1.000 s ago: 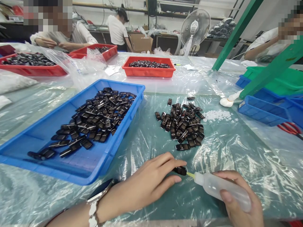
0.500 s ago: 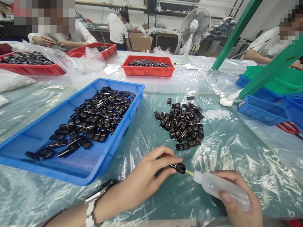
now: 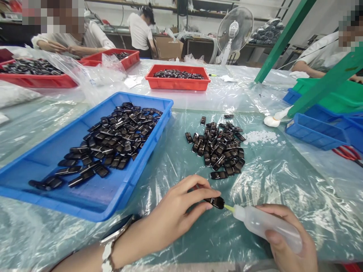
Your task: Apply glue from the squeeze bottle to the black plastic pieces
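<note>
So we're mid-dab right now: our left hand (image 3: 176,215) pinches one small black part (image 3: 216,202) between thumb and fingertips just above the plastic-covered table (image 3: 283,177), and our right hand (image 3: 289,241) is wrapped around a clear squeeze bottle (image 3: 266,226) with its yellowish nozzle tip touching the end of that part. Looks like the applying step, one piece at a time. The loose pile of black parts (image 3: 219,149) sits just beyond the hands, and the blue tray (image 3: 93,206) to the left holds plenty more of the same. Judging from that, the next bit probably calls for a light squeeze, keeping the nozzle steady on the end so nothing smears, then a clean lift away. Some white bits (image 3: 259,138) lie right of the pile.
</note>
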Tool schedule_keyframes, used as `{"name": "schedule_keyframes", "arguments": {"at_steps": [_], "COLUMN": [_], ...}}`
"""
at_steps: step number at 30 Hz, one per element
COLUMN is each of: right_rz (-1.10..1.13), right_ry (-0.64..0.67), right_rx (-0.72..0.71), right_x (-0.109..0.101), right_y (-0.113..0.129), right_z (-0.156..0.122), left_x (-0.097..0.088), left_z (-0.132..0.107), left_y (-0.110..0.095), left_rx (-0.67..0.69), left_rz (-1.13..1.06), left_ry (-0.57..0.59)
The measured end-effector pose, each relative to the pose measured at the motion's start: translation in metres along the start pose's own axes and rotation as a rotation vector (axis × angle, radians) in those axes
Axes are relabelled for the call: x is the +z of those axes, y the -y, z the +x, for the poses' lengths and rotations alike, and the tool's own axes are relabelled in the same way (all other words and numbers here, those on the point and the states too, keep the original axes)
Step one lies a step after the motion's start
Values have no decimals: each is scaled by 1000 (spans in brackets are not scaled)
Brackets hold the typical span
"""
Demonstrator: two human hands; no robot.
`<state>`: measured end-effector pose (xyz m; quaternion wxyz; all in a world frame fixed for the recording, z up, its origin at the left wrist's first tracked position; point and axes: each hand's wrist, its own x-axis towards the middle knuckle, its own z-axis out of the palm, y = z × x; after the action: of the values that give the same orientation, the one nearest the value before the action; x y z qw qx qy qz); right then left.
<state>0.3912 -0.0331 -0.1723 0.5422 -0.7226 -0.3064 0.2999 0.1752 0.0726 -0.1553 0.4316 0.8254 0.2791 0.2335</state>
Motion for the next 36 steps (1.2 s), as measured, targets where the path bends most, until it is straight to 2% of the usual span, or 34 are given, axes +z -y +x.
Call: {"name": "schedule_keyframes", "arguments": {"at_steps": [14, 23, 36], "right_rz": [3, 23, 39], "right_ry": [-26, 38, 64], "right_rx": [-23, -16, -15], "right_x": [4, 1, 3], "right_y": [2, 0, 4], "right_z": [-1, 1, 0], "left_x": [1, 0, 2], "left_z": [-1, 0, 1], "left_y": [0, 0, 1], "left_rx": [28, 74, 165], "left_rz": [23, 51, 174], "left_ry": [-31, -29, -69]}}
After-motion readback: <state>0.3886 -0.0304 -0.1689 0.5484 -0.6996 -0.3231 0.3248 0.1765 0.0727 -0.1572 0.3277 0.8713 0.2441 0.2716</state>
